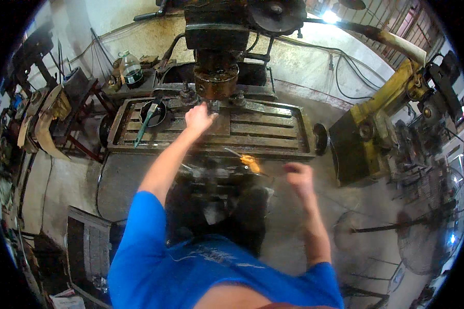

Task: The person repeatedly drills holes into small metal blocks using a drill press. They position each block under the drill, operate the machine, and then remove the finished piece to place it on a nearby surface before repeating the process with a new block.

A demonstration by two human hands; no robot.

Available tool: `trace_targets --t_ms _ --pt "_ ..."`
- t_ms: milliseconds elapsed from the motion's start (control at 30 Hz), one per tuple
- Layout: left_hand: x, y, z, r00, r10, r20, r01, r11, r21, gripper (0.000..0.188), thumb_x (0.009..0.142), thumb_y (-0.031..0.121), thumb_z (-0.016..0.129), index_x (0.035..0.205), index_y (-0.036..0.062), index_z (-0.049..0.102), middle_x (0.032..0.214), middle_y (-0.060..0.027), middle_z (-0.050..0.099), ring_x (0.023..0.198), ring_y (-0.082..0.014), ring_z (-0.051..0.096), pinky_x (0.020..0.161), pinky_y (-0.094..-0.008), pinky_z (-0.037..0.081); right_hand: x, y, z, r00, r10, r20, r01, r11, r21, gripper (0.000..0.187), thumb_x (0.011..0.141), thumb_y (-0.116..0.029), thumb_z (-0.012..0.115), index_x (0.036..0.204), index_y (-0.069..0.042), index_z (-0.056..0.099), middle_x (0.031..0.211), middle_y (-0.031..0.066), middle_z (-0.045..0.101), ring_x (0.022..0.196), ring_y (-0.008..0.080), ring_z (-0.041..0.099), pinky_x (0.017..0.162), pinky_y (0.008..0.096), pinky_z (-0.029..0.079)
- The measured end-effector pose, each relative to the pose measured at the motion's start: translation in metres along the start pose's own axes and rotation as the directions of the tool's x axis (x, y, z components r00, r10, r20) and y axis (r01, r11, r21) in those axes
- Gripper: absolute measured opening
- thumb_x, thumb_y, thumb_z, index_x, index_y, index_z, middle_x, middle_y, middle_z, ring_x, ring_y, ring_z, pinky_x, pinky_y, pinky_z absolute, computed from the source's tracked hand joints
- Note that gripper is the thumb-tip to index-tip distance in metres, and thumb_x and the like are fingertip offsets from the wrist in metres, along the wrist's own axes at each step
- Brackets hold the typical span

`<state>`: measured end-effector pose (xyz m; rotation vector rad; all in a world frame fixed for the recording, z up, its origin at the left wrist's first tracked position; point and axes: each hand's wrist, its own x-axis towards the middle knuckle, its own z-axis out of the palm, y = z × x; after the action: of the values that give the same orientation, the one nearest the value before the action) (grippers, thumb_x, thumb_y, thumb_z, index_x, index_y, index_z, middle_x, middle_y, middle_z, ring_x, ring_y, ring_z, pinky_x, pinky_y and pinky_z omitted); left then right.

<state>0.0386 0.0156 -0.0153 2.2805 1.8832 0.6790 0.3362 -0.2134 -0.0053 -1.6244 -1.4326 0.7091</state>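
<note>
My left hand (199, 119) reaches to the middle of the slotted milling machine table (273, 135), right under the spindle head (216, 82). Its fingers are closed beside a small metal block (214, 106); what they hold, if anything, is hidden. Off the table's front edge, to the right, my right hand (299, 179) is raised and smeared by motion. Between the two hands, a yellow air blow gun (250, 163) with a thin metal nozzle rests at the table's front edge. A green-handled brush (146, 125) leans in a dark round pan (160, 114) on the table's left part.
A clear plastic bottle (131, 69) stands behind the table at left. To the right is a yellow and dark machine (363, 139), with a fan (425, 226) nearer me. A handwheel (320, 139) sticks out from the table's right end. A dark bin-like frame (87, 247) sits at lower left.
</note>
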Motion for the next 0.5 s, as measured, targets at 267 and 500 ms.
trace_targets --t_ms 267,500 --pt "0.029 -0.024 0.005 0.987 -0.078 0.138 0.091 0.992 -0.093 0.042 0.066 0.032 0.069 0.092 0.0003 0.060 0.088 -0.0189 0.063 0.087 -0.0336 0.060 0.076 -0.0423 0.048 0.107 -0.209 -0.149 0.431 -0.679 -0.595 0.891 0.426 0.159 0.055 0.073 -0.021 0.046 0.121 0.007 0.044 0.121 0.0198 0.048 0.116 0.0316 0.044 0.103 0.0452 0.028" --pt "0.036 -0.019 0.007 0.976 -0.083 0.200 0.133 0.958 -0.255 0.043 0.064 0.035 0.071 0.091 0.0023 0.062 0.093 -0.0188 0.062 0.090 -0.0321 0.059 0.077 -0.0404 0.047 0.099 -0.254 -0.160 0.490 -0.769 -0.411 0.859 0.344 0.380 0.054 0.071 -0.040 0.060 0.100 0.005 0.052 0.089 0.0132 0.052 0.096 0.0315 0.051 0.100 0.0507 0.029"
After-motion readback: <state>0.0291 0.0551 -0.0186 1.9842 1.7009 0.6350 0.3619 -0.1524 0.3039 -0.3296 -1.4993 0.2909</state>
